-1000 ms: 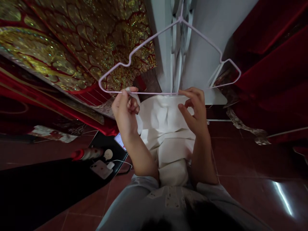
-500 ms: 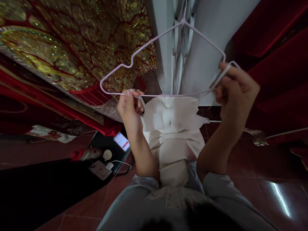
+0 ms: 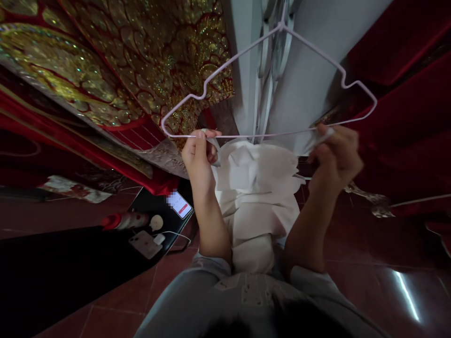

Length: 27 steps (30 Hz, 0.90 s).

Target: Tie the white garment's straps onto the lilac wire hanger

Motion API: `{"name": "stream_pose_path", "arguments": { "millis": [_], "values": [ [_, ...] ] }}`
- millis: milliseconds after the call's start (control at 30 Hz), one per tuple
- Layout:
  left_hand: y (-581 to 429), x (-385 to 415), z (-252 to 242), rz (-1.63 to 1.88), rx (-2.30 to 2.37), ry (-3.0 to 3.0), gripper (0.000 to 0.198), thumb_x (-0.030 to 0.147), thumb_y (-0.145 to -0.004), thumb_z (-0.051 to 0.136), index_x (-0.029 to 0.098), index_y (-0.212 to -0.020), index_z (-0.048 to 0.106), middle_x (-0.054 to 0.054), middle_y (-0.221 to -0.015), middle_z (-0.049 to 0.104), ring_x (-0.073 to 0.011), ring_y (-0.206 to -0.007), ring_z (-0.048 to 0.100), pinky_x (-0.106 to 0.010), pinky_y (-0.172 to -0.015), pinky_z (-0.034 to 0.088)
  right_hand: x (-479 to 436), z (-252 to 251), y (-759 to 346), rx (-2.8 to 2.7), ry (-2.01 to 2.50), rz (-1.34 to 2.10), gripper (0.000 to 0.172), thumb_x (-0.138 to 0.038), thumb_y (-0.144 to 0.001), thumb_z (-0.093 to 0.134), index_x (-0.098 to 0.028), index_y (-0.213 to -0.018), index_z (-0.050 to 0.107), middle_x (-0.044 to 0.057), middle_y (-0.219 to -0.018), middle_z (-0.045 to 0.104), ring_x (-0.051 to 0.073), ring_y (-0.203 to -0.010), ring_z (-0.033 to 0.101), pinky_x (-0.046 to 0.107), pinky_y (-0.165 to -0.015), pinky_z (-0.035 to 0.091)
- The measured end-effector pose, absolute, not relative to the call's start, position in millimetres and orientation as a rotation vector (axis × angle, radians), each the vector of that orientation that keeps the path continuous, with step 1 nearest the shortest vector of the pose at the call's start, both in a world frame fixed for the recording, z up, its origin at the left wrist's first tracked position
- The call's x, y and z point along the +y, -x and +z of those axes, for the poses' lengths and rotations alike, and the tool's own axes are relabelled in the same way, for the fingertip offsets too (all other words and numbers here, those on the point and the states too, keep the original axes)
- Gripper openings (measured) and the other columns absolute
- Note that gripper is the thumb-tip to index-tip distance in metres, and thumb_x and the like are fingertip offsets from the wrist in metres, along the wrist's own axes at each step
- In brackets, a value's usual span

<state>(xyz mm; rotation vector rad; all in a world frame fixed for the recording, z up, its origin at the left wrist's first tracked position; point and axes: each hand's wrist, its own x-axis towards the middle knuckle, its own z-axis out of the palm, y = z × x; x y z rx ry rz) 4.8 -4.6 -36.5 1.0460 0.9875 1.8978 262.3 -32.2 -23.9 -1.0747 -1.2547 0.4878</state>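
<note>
My left hand (image 3: 200, 152) pinches the thin, pale-pink wire hanger (image 3: 239, 136) at its bottom bar's left part; below the hanger, my camera shows the layered white cloth garment (image 3: 260, 206); toward the hanger's right end, my blurred right hand (image 3: 338, 155) pinches a narrow white strap (image 3: 326, 135).

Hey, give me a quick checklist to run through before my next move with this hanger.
1. Left hand gripping the hanger: ok, thumb and finger pinch its bottom bar.
2. Right hand firm on the bar: cannot tell, the fingers are at it but blurred.
3. White strip by the right hand fixed to the bar: cannot tell, too blurred.
4. Hanger's hook secure: cannot tell, its top runs out of the picture.
5. White garment smooth: not ok, it shows folds and creases.
6. Phone with the lit screen away from your hands: ok, it lies on the black surface.
</note>
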Motion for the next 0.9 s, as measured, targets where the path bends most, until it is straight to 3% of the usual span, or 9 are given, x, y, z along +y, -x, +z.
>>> {"name": "stream_pose_path", "arguments": {
  "millis": [200,300,367,467,567,600,733,833,900],
  "values": [
    [6,-6,-45,1.876,0.989,-1.087,0.039,0.061,-0.098,0.098,0.024,-0.097,0.085,-0.006,-0.100,0.077,-0.0115,-0.059,0.040,-0.030,-0.051,0.027,-26,-32,-241,-1.402,1.039,0.453,0.053,-0.057,-0.109,0.081,-0.040,-0.159,0.077,0.011,-0.150,0.081,0.027,-0.108,0.081,0.039,-0.071,0.070],
    [20,7,-60,2.073,1.006,-1.001,0.014,0.039,-0.101,0.087,0.025,-0.102,0.089,-0.004,-0.091,0.074,-0.0125,-0.060,0.038,-0.031,-0.054,0.022,-26,-50,-247,-1.440,0.965,0.384,0.046,-0.059,-0.112,0.076,-0.041,-0.154,0.080,0.009,-0.153,0.079,0.019,-0.088,0.073,0.038,-0.066,0.064],
    [33,16,-69,2.303,1.073,-0.915,0.011,0.025,-0.101,0.079,0.026,-0.098,0.089,-0.003,-0.093,0.076,-0.0141,-0.064,0.044,-0.032,-0.058,0.028,-26,-60,-250,-1.449,0.935,0.361,0.043,-0.059,-0.113,0.073,-0.042,-0.152,0.081,0.008,-0.153,0.078,0.014,-0.074,0.062,0.038,-0.062,0.059],
    [55,20,-67,2.473,1.044,-1.009,0.002,0.027,-0.101,0.090,0.029,-0.100,0.090,-0.001,-0.106,0.082,-0.0207,-0.095,0.068,-0.037,-0.082,0.053,-24,-66,-252,-1.458,0.956,0.365,0.044,-0.059,-0.114,0.072,-0.042,-0.153,0.080,0.008,-0.153,0.078,0.014,-0.071,0.057,0.039,-0.061,0.056],
    [71,14,-40,2.226,0.904,-1.343,0.037,0.038,-0.093,0.112,0.025,-0.121,0.093,-0.004,-0.123,0.083,-0.0280,-0.124,0.073,-0.043,-0.110,0.056,-22,-68,-250,-1.457,0.964,0.393,0.045,-0.060,-0.114,0.070,-0.041,-0.154,0.079,0.010,-0.156,0.075,0.016,-0.076,0.061,0.040,-0.064,0.057],
    [73,12,-27,2.119,0.922,-1.416,0.042,0.033,-0.090,0.115,0.022,-0.124,0.093,-0.005,-0.124,0.082,-0.0276,-0.122,0.073,-0.041,-0.109,0.057,-22,-68,-249,-1.456,0.959,0.407,0.044,-0.059,-0.114,0.069,-0.040,-0.153,0.079,0.010,-0.155,0.075,0.016,-0.076,0.061,0.040,-0.064,0.058],
    [62,19,29,1.759,1.007,-1.632,0.031,-0.001,-0.093,0.104,0.018,-0.115,0.094,-0.003,-0.112,0.083,-0.0229,-0.110,0.074,-0.037,-0.108,0.058,-21,-69,-247,-1.450,0.953,0.399,0.042,-0.056,-0.113,0.072,-0.039,-0.150,0.082,0.011,-0.147,0.077,0.018,-0.081,0.063,0.039,-0.065,0.058],
    [50,31,50,1.633,1.179,-1.638,0.036,-0.020,-0.090,0.093,0.015,-0.089,0.087,0.004,-0.074,0.063,-0.0147,-0.074,0.054,-0.027,-0.079,0.048,-22,-70,-249,-1.457,0.966,0.377,0.045,-0.059,-0.113,0.070,-0.041,-0.153,0.080,0.010,-0.152,0.077,0.019,-0.085,0.065,0.039,-0.066,0.058],
    [46,36,47,1.707,1.234,-1.544,0.042,-0.021,-0.098,0.082,0.014,-0.076,0.079,0.005,-0.067,0.056,-0.0134,-0.067,0.045,-0.028,-0.069,0.040,-24,-70,-251,-1.477,0.998,0.383,0.047,-0.063,-0.114,0.067,-0.042,-0.155,0.078,0.010,-0.157,0.076,0.018,-0.081,0.063,0.040,-0.067,0.059]
  ]
}}
